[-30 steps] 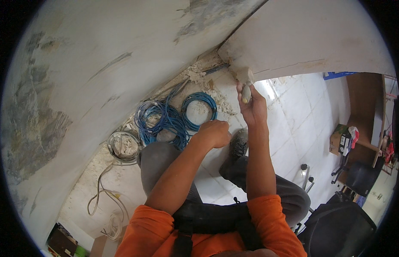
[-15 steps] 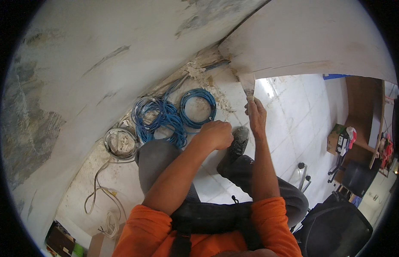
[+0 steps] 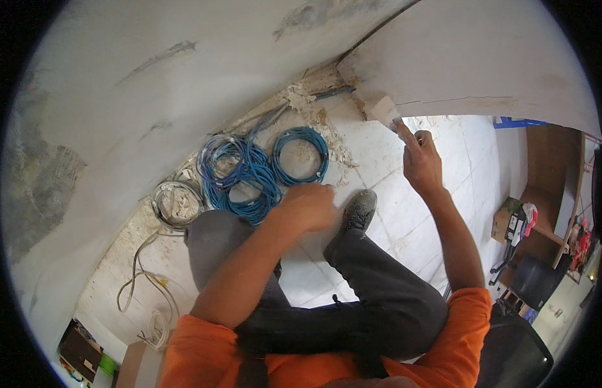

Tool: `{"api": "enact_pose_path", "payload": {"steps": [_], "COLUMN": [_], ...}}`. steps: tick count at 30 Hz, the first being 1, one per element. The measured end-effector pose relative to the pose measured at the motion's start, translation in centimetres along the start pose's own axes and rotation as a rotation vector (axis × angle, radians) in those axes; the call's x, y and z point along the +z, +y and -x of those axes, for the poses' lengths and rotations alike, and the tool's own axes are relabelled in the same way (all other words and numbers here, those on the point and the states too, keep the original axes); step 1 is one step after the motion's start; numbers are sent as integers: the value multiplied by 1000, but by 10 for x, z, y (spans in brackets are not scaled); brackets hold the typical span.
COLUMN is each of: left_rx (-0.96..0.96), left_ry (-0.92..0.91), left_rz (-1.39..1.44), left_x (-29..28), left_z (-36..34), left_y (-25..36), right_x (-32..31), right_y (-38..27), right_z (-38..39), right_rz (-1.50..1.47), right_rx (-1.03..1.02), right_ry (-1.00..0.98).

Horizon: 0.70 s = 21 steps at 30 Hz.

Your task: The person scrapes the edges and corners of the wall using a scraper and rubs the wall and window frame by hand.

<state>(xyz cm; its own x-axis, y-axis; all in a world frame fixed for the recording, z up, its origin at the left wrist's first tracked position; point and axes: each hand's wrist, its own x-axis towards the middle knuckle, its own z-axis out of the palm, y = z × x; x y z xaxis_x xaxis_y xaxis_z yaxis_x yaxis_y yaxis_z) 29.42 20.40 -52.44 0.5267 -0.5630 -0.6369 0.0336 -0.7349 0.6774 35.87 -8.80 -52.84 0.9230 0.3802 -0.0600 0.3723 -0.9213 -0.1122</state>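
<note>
My right hand (image 3: 422, 158) grips a putty knife by its handle. The knife's wide, pale blade (image 3: 382, 110) lies against the lower edge of the low wall panel (image 3: 462, 64), near the corner. My left hand (image 3: 308, 207) hangs over the floor in front of my knees, slightly blurred. Its fingers are curled in a fist, and whatever may be inside is hidden. Just beyond that hand is a coil of blue cable (image 3: 301, 155) on the floor, with a larger tangled bundle of blue cable (image 3: 239, 174) to its left.
Peeling plaster marks the left wall (image 3: 139, 84), and flakes of debris (image 3: 339, 152) lie along its foot. A grey cable coil (image 3: 178, 204) and loose pale cable (image 3: 160, 331) are on the left. To the right stand a wooden shelf unit (image 3: 547, 174), a cardboard box (image 3: 504, 220) and black chairs (image 3: 534, 281).
My right hand has moved right and the putty knife is now tilted, its blade higher against the panel edge. My left hand has shifted slightly left. My right knee has swung inward.
</note>
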Motion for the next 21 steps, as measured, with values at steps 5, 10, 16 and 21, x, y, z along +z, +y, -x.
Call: {"api": "enact_pose_path", "payload": {"steps": [5, 10, 16, 21], "left_rx": [-88, -95, -103, -61], "left_ry": [-4, 5, 32, 59], "left_rz": [-26, -67, -100, -103], "left_x": [-8, -6, -7, -2], "left_z": [25, 42, 52, 50], "left_y": [-24, -35, -31, -33], "right_x": [63, 106, 111, 103], "right_y": [0, -14, -9, -7], "right_z": [9, 9, 11, 0], "right_rz": [-164, -295, -304, -312], "right_rx": [165, 321, 470, 455], "right_ry": [221, 326, 520, 495]}}
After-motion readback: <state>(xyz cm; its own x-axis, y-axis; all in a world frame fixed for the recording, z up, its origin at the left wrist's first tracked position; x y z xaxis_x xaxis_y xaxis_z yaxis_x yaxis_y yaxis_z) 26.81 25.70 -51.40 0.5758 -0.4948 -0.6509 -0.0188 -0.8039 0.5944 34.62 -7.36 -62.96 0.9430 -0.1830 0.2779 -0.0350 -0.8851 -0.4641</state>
